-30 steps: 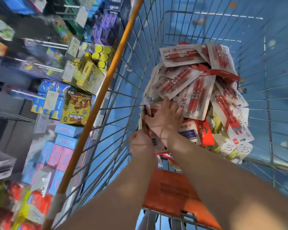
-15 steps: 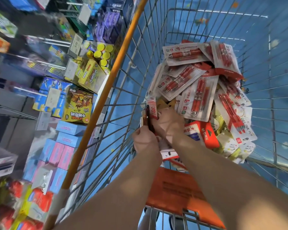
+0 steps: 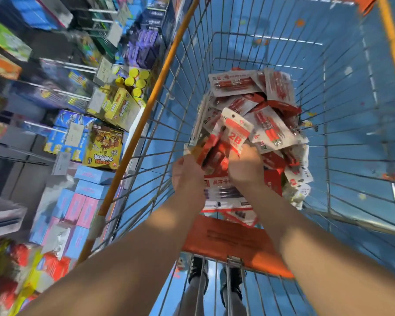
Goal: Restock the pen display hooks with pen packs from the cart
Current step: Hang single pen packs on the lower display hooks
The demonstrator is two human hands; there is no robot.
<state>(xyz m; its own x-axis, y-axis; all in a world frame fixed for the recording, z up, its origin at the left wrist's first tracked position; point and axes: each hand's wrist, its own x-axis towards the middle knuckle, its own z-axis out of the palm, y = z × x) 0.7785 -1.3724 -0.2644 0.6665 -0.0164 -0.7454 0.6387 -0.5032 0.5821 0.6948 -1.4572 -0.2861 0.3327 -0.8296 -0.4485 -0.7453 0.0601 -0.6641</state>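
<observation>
head | wire cart: open room far and right of the heaped pen packs | left hand grips a bunch of flat glossy packs at the heap's near-left edge | right hand pinches the 2B pack | boxed shelves left

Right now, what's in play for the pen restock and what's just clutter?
In play:
- left hand, gripping a bundle of packs
- right hand, on the 2B pack
- pen packs pile
- cart

Clutter:
- yellow boxes
- pink and blue boxes
- yellow-capped tubes
</observation>
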